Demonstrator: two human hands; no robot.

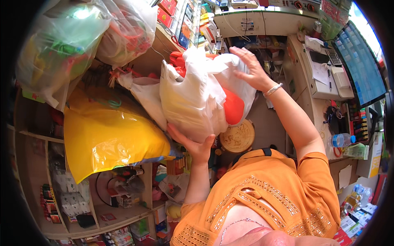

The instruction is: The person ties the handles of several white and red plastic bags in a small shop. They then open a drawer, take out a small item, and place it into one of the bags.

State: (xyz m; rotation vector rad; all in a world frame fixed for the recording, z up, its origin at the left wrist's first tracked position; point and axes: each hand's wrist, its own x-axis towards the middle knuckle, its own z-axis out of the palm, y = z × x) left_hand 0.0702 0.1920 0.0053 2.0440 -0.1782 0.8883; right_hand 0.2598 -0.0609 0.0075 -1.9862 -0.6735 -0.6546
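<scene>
In front of me is a bulging bundle of white plastic carrier bags (190, 98), with red plastic (233, 106) showing at its right side and more red at the top. My left hand (195, 146) rests against the bundle's near lower side, thumb and fingers spread. On the far right side, my right hand (251, 70) lies against or just beside the white plastic, fingers apart; the exact contact cannot be told. A bracelet circles the right wrist. Left of the bundle, a large yellow plastic bag (114, 129) reaches over the shelves.
A round carved wooden stool top (238, 136) shows below the bundle. Shelves (120, 220) with small goods stand at left, under hanging clear bags (64, 52). At right, a desk carries a monitor (360, 64), a calculator (333, 57) and a water bottle (342, 140).
</scene>
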